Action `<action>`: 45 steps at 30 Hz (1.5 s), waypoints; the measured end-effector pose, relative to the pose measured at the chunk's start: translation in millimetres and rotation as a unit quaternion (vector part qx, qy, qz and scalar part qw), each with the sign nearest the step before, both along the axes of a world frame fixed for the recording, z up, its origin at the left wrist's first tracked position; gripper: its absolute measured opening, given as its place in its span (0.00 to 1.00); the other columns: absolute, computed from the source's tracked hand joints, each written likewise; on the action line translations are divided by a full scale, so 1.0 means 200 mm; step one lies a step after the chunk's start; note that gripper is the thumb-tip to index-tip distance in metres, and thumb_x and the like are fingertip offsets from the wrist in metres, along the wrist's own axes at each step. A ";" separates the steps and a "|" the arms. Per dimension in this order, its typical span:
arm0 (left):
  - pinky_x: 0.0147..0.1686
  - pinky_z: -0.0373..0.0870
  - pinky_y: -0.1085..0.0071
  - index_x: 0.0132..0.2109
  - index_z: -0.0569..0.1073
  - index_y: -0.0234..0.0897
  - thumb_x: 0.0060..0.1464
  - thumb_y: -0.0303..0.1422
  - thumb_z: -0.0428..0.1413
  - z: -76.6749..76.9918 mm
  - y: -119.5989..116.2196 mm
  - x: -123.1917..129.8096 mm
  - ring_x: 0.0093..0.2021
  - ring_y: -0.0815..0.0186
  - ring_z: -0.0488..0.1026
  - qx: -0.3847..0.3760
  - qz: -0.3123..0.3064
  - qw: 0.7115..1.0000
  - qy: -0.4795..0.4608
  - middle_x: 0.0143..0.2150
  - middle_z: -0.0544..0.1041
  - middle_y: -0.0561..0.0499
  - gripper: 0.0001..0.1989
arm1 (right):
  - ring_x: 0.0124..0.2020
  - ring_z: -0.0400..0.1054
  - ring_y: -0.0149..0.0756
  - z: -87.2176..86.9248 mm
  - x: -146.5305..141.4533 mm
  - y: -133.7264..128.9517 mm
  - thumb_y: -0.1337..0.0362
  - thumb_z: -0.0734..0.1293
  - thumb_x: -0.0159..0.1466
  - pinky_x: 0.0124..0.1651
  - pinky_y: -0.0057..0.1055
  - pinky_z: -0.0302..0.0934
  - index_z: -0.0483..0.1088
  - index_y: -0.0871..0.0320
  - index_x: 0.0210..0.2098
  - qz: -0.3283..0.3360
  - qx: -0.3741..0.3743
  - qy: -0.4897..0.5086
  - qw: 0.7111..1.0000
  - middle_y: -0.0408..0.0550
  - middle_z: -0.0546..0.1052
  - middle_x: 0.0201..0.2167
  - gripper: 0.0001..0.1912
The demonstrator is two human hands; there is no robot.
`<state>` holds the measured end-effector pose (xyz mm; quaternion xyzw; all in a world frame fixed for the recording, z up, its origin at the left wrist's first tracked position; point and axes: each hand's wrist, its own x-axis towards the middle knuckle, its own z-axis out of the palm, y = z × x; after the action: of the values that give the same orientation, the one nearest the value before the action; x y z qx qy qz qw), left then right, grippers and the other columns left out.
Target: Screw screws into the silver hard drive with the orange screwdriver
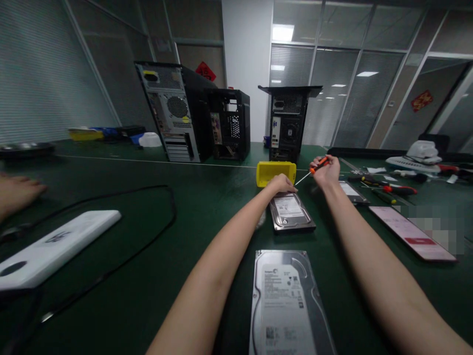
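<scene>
My right hand [325, 170] is closed around the handle of an orange-and-black screwdriver [320, 164]. Its thin shaft slants down to the left, and the tip ends by the fingers of my left hand [283, 183]. That left hand is closed at the far edge of a hard drive [290, 209], which lies flat with its label up; the fingertips are partly hidden. Just behind it a yellow open case [275, 170] stands on its side. Closer to me lies a second, larger-looking hard drive [286, 301], label up, touched by neither hand.
Computer towers [177, 113] stand at the back of the green table [207, 197]. To the right lie a phone [414, 232], another drive [353, 192] and several hand tools [399, 190]. On the left are a white device [62, 244], a black cable [173, 202] and another person's hand [20, 195].
</scene>
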<state>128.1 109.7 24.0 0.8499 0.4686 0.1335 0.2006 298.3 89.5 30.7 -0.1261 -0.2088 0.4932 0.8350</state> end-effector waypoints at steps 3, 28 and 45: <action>0.34 0.69 0.77 0.36 0.82 0.40 0.46 0.42 0.64 -0.01 0.01 0.00 0.36 0.66 0.76 -0.002 -0.003 1.000 -0.008 0.30 0.80 0.52 0.13 | 0.17 0.62 0.24 0.15 -0.06 0.01 0.71 0.61 0.63 0.20 0.19 0.60 0.57 0.54 0.33 -0.076 0.035 -0.126 0.989 0.31 0.64 0.19 0.08; 0.38 0.68 0.76 0.41 0.82 0.35 0.52 0.37 0.60 -0.08 0.08 -0.06 0.34 0.68 0.73 -0.062 -0.087 0.991 -0.080 0.34 0.81 0.51 0.13 | 0.25 0.66 0.22 0.07 -0.14 0.02 0.67 0.67 0.60 0.25 0.18 0.62 0.64 0.52 0.43 -0.095 0.060 -0.341 0.933 0.36 0.71 0.30 0.13; 0.37 0.67 0.75 0.45 0.81 0.33 0.53 0.38 0.58 -0.12 0.10 -0.08 0.35 0.68 0.73 -0.070 -0.123 0.984 -0.107 0.38 0.81 0.50 0.16 | 0.29 0.66 0.24 0.05 -0.14 0.05 0.55 0.69 0.58 0.30 0.22 0.63 0.62 0.47 0.45 -0.112 0.068 -0.436 0.890 0.38 0.69 0.35 0.18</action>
<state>111.4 129.1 0.5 0.8655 0.3450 0.1648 0.3237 270.6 99.8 40.4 -0.2937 -0.5693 0.2765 0.7163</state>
